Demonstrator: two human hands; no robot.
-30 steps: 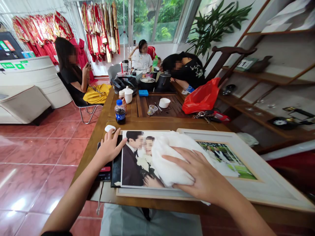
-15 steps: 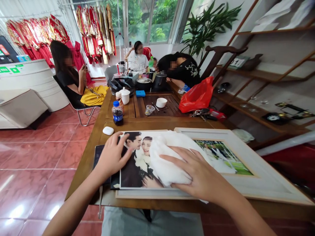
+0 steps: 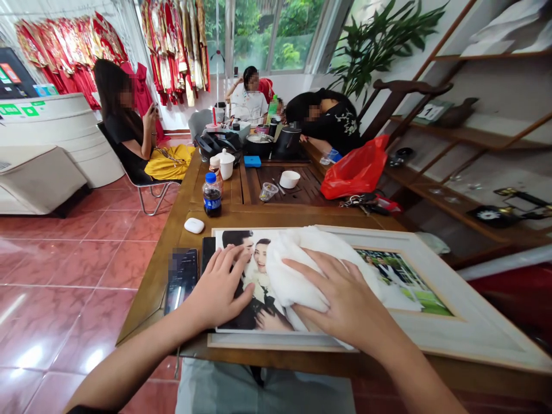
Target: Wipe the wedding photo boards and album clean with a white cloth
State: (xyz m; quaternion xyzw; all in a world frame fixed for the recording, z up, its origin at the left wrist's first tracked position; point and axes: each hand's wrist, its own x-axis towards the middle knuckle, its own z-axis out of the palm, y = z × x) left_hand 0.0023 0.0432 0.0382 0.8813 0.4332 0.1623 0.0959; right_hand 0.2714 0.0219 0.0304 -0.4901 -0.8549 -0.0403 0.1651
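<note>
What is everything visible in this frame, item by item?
photo: 1, colour print of a couple, lying on the frame
cloth: 1, white, on the photo
frame: 1, pale wood, flat on the table
phone: 1, dark, left of the photo
earbud case: 1, white, behind the phone
bottle: 1, dark drink with blue cap, mid-table
bowl: 1, white, mid-table
bag: 1, red, right side of table
table: 1, brown wood
people: 3, seated beyond
robes: many, red, hanging at back
left hand: flat on the photo
right hand: spread on the cloth
</note>
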